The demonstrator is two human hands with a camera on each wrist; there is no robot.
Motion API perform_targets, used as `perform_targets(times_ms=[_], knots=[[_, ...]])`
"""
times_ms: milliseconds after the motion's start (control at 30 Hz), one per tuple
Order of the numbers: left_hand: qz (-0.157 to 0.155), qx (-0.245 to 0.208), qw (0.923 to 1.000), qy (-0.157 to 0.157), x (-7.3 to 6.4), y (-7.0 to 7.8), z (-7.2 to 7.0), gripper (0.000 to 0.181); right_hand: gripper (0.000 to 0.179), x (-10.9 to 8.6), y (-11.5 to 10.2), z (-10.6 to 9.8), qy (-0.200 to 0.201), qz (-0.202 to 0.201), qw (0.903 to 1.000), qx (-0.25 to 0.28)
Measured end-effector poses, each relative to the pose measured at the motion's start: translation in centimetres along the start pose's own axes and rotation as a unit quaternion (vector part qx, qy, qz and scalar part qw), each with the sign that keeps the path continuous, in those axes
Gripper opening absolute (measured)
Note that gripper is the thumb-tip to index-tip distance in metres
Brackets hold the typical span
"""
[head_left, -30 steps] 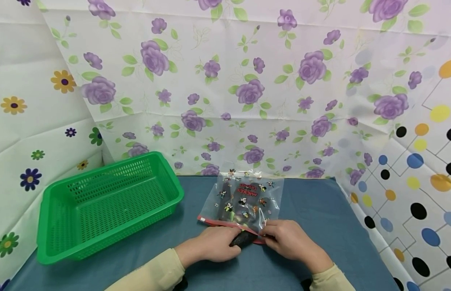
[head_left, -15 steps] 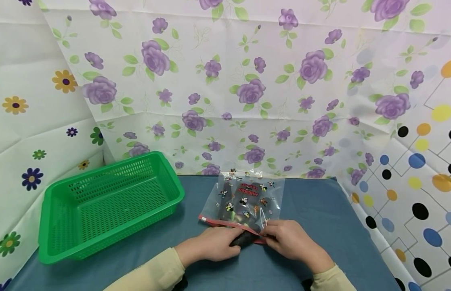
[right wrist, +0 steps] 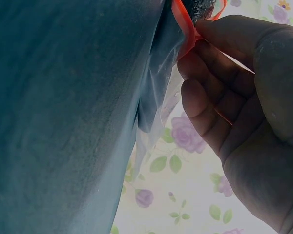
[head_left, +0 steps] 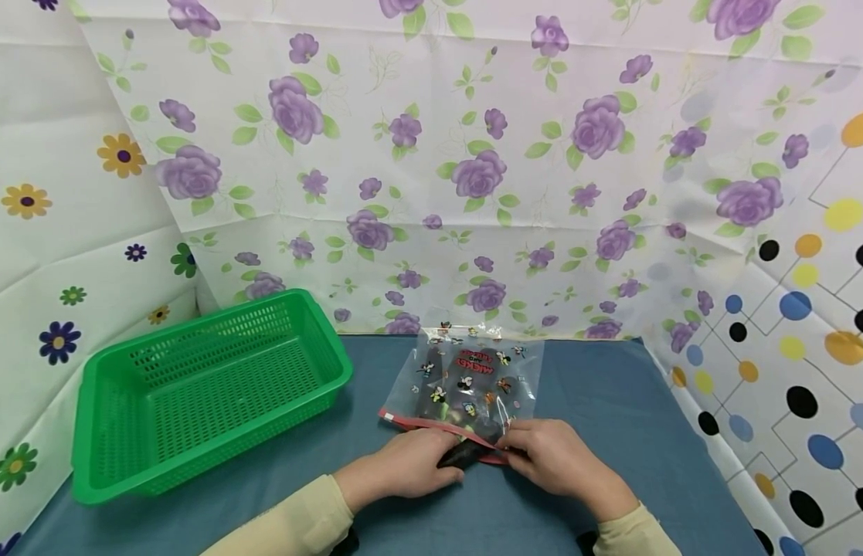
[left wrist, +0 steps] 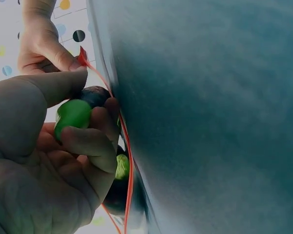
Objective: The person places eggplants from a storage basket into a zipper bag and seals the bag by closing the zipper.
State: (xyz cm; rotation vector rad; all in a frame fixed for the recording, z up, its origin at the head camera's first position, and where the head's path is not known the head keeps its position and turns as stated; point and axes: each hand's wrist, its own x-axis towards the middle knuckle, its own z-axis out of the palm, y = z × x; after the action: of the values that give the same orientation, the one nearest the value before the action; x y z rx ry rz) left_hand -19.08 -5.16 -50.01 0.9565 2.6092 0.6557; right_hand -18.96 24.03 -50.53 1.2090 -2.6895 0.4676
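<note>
A clear zip bag (head_left: 466,371) with cartoon prints and a red zip edge lies on the blue cloth, its mouth towards me. Several dark, green-ended vegetables that look like eggplants show through it. At the mouth, my left hand (head_left: 412,463) grips another dark eggplant (head_left: 462,454); its green end (left wrist: 72,117) sits between thumb and fingers in the left wrist view. The right hand (head_left: 555,457) pinches the bag's red edge (right wrist: 184,29) between thumb and forefinger, right of the eggplant. The eggplant's far end is hidden by the bag's edge.
A green plastic basket (head_left: 229,394) with perforated sides stands on the left of the blue cloth (head_left: 612,401). Floral sheeting (head_left: 431,177) rises behind the table, and a dotted sheet (head_left: 800,371) hangs at the right.
My left hand and the eggplant have shifted very slightly at the bag's mouth. The right hand keeps its pinch on the red edge, and the basket has not moved.
</note>
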Motion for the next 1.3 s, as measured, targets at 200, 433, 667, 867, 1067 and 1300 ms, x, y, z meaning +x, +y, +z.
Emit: perform_targets(times_ms=[200,433,667,867,1067,1300], knots=[[0.002,-0.006,1.0,0.002,-0.2,0.07,-0.13,0.014,0.014,0.04,0.05,0.08,-0.002,-0.001,1.0,-0.006],[-0.022,0.004,0.9992,-0.032,-0.6,0.24,-0.29,0.059,0.014,0.06,0.06,0.09,-0.005,0.003,1.0,-0.002],[-0.008,0.005,0.9996,-0.025,-0.36,0.02,-0.14,0.038,0.014,0.04,0.1,0.12,-0.008,0.007,0.9999,0.001],[-0.007,0.01,0.9998,-0.015,-0.36,0.1,-0.2,0.022,0.015,-0.01,0.07,0.1,-0.007,0.008,0.9999,0.006],[0.009,0.014,0.9999,-0.003,-0.54,-0.12,-0.27,0.03,0.014,0.01,0.0,0.02,-0.005,0.006,0.9999,0.009],[0.014,0.011,0.9997,0.015,-0.76,-0.3,-0.33,0.041,0.013,0.04,0.01,-0.01,-0.002,0.002,1.0,0.007]])
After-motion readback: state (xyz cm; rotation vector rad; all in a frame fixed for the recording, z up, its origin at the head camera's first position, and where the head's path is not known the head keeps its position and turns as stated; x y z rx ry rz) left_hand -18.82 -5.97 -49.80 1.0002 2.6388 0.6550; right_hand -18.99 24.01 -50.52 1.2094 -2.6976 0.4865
